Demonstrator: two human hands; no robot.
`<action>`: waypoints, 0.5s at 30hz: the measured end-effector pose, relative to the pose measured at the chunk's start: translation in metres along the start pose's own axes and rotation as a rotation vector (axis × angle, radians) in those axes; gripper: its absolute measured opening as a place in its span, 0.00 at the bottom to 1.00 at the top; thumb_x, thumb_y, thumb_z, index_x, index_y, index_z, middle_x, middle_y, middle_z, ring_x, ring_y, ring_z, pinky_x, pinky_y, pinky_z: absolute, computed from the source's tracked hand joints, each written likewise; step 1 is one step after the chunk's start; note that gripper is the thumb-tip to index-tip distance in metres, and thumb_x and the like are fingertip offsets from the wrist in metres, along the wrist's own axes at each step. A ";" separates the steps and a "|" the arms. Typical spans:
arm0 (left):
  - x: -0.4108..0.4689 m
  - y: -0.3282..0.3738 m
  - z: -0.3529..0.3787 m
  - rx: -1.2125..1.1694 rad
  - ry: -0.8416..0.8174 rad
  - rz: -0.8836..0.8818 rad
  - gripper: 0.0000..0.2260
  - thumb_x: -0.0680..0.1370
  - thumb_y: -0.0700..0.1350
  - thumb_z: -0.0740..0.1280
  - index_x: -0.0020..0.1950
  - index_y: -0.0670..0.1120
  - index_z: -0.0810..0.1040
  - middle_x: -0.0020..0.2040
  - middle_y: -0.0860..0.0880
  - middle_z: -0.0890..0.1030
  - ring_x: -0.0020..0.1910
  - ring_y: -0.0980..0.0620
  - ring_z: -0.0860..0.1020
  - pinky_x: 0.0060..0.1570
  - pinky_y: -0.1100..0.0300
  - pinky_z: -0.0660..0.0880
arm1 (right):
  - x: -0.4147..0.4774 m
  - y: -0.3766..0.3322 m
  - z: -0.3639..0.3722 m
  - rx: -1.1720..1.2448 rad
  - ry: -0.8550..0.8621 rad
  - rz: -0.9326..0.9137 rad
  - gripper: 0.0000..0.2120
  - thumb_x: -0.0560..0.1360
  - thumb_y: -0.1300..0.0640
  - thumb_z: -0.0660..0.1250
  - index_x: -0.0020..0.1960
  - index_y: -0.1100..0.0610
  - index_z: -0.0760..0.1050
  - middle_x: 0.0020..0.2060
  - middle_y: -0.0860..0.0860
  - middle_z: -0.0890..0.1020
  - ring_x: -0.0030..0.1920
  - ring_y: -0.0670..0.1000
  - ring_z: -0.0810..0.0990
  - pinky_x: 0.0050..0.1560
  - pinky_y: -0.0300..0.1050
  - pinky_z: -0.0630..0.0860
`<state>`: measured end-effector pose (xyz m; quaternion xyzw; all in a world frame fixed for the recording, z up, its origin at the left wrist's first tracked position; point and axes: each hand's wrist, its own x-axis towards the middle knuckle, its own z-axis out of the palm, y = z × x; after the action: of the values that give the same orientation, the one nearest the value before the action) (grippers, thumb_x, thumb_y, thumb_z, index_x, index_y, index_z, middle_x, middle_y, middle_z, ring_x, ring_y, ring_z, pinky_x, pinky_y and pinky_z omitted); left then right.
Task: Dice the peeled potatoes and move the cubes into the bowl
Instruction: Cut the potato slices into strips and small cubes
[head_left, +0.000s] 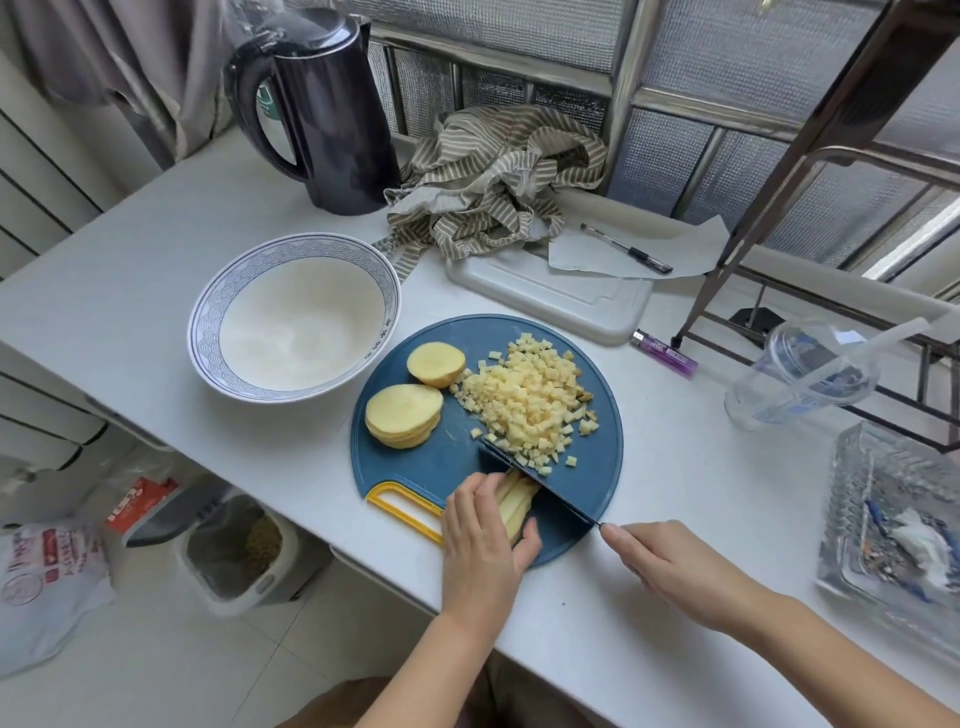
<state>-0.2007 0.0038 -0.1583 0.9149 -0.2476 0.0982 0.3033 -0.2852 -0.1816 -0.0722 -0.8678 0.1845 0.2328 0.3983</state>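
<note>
On the round blue cutting board (447, 457) lies a heap of small potato cubes (530, 400). To its left sit a stack of potato slices (402, 414) and a potato end piece (435, 362). My left hand (483, 540) holds a bundle of potato strips (517, 501) down at the board's near edge, fingers curled over them. My right hand (670, 566) grips the handle of a dark knife (540, 488), whose blade stands across the strips. The white bowl (296, 317) with a blue patterned rim stands left of the board with no potato in it.
A black kettle (327, 114) and a striped cloth (493, 176) stand at the back. A white board (556, 296) with paper and a pen (626, 248), a purple lighter (664, 353), a plastic cup (810, 374) and a glass tray (893, 530) lie to the right.
</note>
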 end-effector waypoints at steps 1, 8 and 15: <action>0.000 0.000 0.000 -0.003 -0.001 -0.002 0.22 0.74 0.54 0.61 0.63 0.43 0.70 0.57 0.46 0.72 0.58 0.49 0.71 0.58 0.53 0.74 | 0.000 0.000 0.001 0.014 -0.004 0.001 0.30 0.74 0.31 0.50 0.36 0.60 0.59 0.30 0.50 0.63 0.31 0.48 0.61 0.36 0.46 0.61; 0.000 0.000 0.003 0.027 0.024 0.006 0.17 0.76 0.52 0.59 0.59 0.43 0.70 0.54 0.46 0.74 0.55 0.50 0.71 0.55 0.54 0.76 | -0.001 -0.003 -0.002 0.076 -0.027 0.015 0.31 0.73 0.30 0.51 0.36 0.61 0.59 0.29 0.50 0.62 0.31 0.50 0.61 0.35 0.45 0.60; -0.001 -0.001 0.006 0.074 0.023 0.040 0.13 0.77 0.51 0.59 0.54 0.43 0.70 0.52 0.47 0.74 0.50 0.50 0.72 0.51 0.56 0.75 | -0.004 -0.011 -0.014 0.193 -0.049 0.105 0.24 0.82 0.41 0.54 0.35 0.57 0.61 0.21 0.43 0.63 0.20 0.45 0.60 0.22 0.34 0.59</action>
<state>-0.2009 0.0015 -0.1640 0.9191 -0.2587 0.1238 0.2701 -0.2798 -0.1850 -0.0553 -0.8085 0.2416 0.2559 0.4718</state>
